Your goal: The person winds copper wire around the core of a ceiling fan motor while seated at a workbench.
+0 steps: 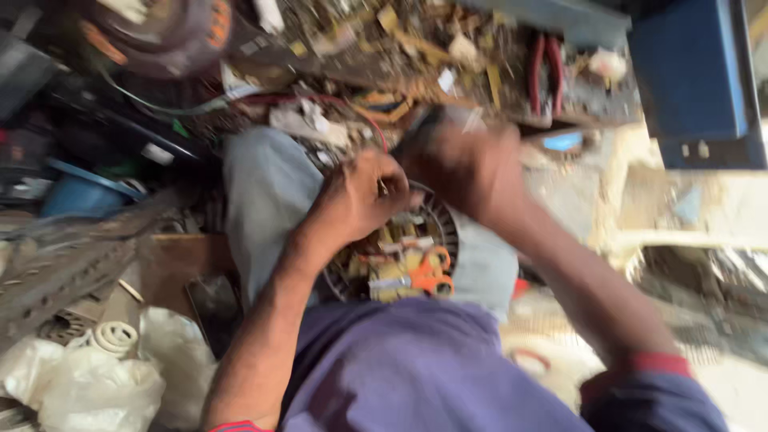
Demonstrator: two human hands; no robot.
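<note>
As seen over the purple shirt (416,368), a round motor stator (400,256) with yellow and orange windings rests in the person's lap. Left hand (356,200), fingers curled, presses on its upper rim; whether it pinches anything cannot be told. Right hand (472,168), blurred, is clenched around a dark tool (420,128) just above. Beyond lie red-handled pliers (546,72) among scrap and a blue box (692,72).

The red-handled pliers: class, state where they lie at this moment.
In the head view the red-handled pliers lie upper right on the littered bench, just left of the blue box and above the right hand.
</note>
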